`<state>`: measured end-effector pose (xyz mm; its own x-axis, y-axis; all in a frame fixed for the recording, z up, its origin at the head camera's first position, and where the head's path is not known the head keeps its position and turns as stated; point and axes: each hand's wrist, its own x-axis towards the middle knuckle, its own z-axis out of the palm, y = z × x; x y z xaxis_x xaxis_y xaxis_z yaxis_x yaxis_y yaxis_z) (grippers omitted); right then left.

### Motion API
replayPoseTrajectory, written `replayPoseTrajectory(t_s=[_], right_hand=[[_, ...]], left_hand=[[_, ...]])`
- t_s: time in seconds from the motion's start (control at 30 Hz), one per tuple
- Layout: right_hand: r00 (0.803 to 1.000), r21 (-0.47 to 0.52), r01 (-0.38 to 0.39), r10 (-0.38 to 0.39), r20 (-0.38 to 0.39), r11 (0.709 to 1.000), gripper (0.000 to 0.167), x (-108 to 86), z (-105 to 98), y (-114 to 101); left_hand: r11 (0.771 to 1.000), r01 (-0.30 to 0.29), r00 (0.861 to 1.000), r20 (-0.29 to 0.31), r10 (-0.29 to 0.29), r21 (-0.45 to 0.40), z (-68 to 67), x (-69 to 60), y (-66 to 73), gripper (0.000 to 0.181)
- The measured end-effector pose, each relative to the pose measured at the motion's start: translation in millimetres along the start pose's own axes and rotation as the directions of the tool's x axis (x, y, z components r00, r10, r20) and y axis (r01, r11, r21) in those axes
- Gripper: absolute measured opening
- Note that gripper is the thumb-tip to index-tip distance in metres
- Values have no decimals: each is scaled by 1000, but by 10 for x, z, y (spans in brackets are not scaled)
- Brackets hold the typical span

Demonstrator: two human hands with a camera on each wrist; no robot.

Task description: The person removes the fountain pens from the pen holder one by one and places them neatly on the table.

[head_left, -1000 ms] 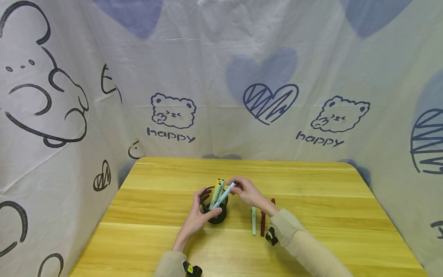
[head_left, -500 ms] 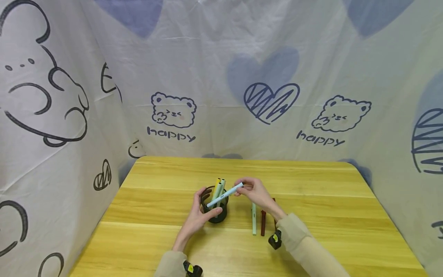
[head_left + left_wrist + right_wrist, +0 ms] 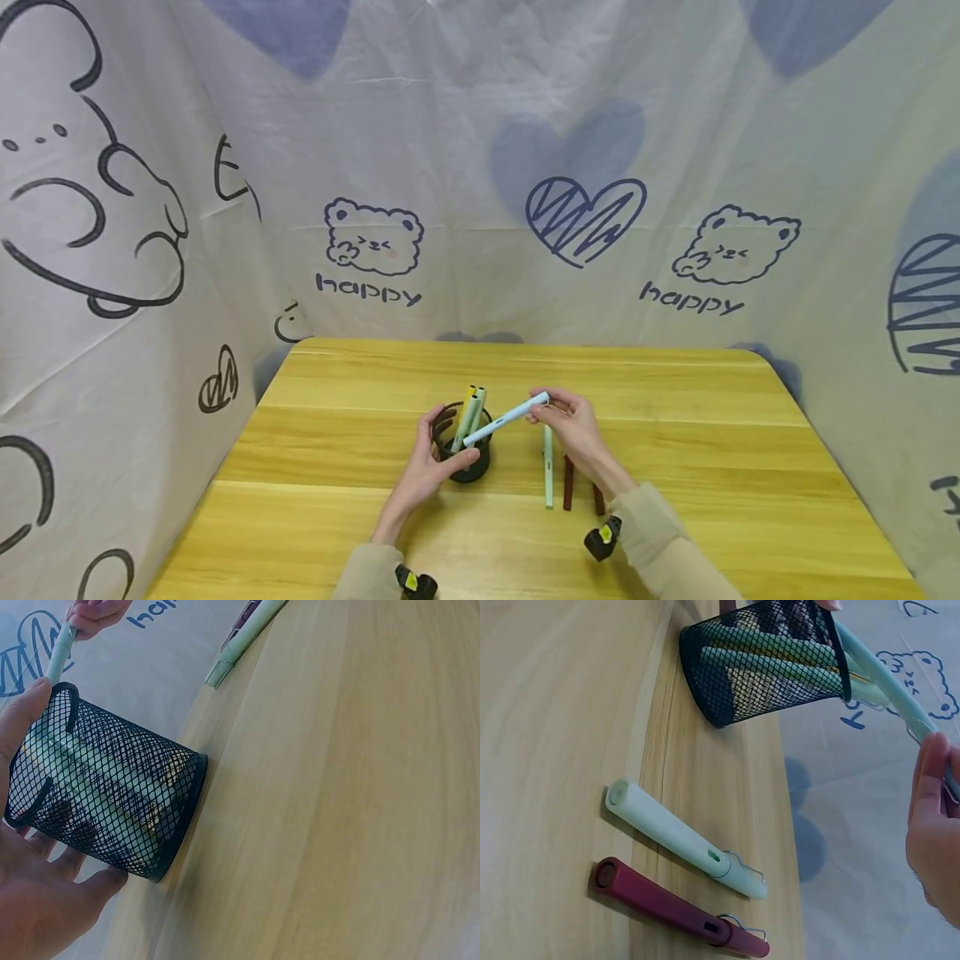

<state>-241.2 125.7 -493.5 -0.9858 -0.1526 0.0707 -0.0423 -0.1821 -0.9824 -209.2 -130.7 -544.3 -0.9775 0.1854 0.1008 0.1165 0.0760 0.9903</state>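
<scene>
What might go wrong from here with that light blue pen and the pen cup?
First, the light blue pen, slanted at the mouth of the mesh pen cup, might catch the rim or knock the pens inside. Second, the right hand pinches it near one end, so it could swivel or slip. Third, the dark red pens lie near the right sleeve in the head view; a brush might roll them.

The pen cup (image 3: 712, 682) looks like metal mesh, the light blue pen (image 3: 506, 419) and dark red pen (image 3: 664, 906) smooth plastic (with shiny metal wire clips (image 3: 754, 929)), the tabletop (image 3: 690, 417) satiny wood, the backdrop (image 3: 450, 142) creased, matt cloth.
</scene>
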Motion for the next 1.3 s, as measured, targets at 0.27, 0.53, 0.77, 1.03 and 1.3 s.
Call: replayPoseTrajectory(t_s=[0.27,0.53,0.77,1.03,1.3], right_hand=[[989,163,67,-44,-140,984,16,-64,-65,-13],[975,285,125,-65,-214,950,19,-140,-180,-6],[964,327,191,-115,-238,926,13,-217,-302,20],[964,331,204,-130,-232,922,18,-320,-412,0],[967,359,214,-145,-212,908,18,-406,-567,9]], left_hand=[[1000,0,1000,-8,0,-14,5,1,-4,93],[1000,1,1000,-12,-1,-23,11,-2,11,94],[1000,-5,1000,-12,5,-21,19,6,8,94],[999,-4,1000,-9,4,-33,14,10,3,95],[1000,6,1000,-7,-6,-22,12,9,5,94]])
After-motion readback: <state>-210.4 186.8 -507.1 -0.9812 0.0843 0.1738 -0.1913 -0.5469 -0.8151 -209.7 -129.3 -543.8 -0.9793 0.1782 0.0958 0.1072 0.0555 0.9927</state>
